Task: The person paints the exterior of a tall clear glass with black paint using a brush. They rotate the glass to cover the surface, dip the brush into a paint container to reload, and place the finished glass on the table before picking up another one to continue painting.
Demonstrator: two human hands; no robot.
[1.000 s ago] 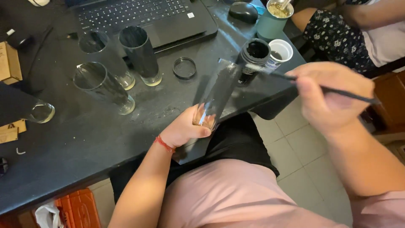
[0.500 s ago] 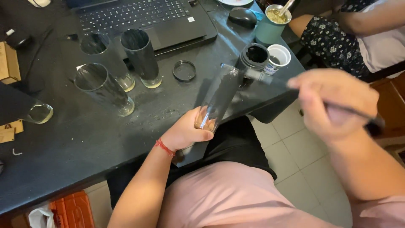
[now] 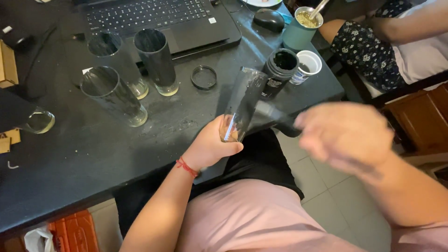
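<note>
The tall clear drinking glass [image 3: 242, 103] is being held tilted over the near edge of the black table [image 3: 70, 172], its base down by the person's lap and its open mouth leaning up and away toward the table's right end. The left hand [image 3: 211, 147] is wrapping its fingers around the base of this glass, gripping it firmly; a red thread bracelet [image 3: 187, 166] is sitting on that wrist. The right hand [image 3: 346, 135] is hovering just to the right of the glass, blurred by motion, and it is not possible to tell whether it is clenched, loose, or holding anything.

Just behind the glass's mouth a black open jar [image 3: 280, 71] is standing upright, and beside it, farther right, a small white cup [image 3: 307, 65] is standing. Left of the glass's mouth a black round lid [image 3: 204, 77] is lying flat on the table. Farther left of the glass three more tall clear glasses [image 3: 133, 77] are standing upright in a cluster, in front of a black laptop [image 3: 158, 18]. Beyond the jar a teal mug [image 3: 303, 29] with a spoon is sitting near a black computer mouse [image 3: 268, 18]. Another person's arm [image 3: 373, 28] is resting at the far right, well apart from the glass.
</note>
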